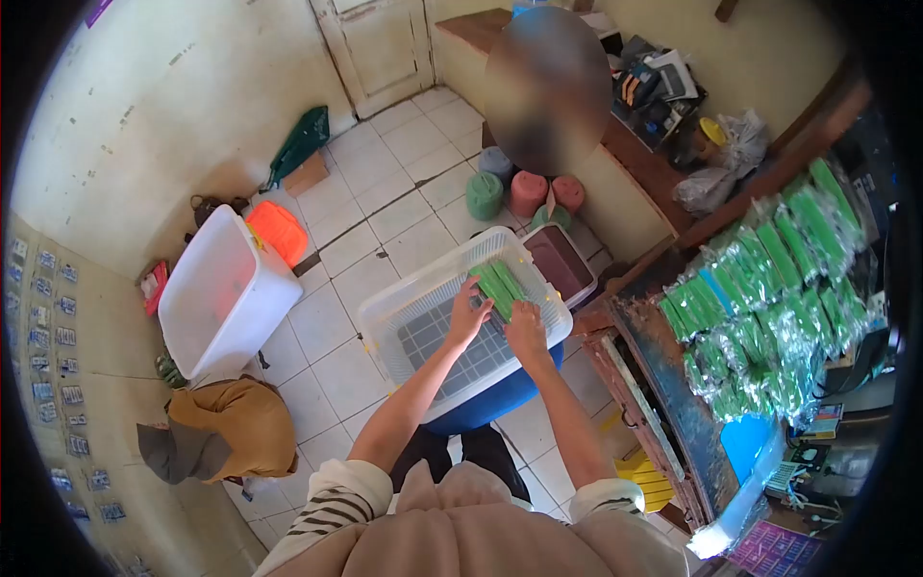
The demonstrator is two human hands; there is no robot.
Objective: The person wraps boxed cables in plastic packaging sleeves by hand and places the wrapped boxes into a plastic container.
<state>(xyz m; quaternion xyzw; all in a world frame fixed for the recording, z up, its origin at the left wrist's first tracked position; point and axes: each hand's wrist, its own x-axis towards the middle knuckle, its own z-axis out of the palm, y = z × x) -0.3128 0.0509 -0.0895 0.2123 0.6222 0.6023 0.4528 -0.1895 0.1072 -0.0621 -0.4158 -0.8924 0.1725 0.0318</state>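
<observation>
A worn table [661, 363] carries many plastic-wrapped green packs [769, 262].

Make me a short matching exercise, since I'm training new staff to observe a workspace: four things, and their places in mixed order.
Things
1. Green packs at the left hand and right hand
2. Orange item
3. Brown cloth
4. Wrapped green packs in a heap

Places
A. Lower left of the picture
B. On the table
C. Inside the white basket
D. Beside the white tub, on its door side

Pairs: 1-C, 2-D, 3-A, 4-B
</observation>
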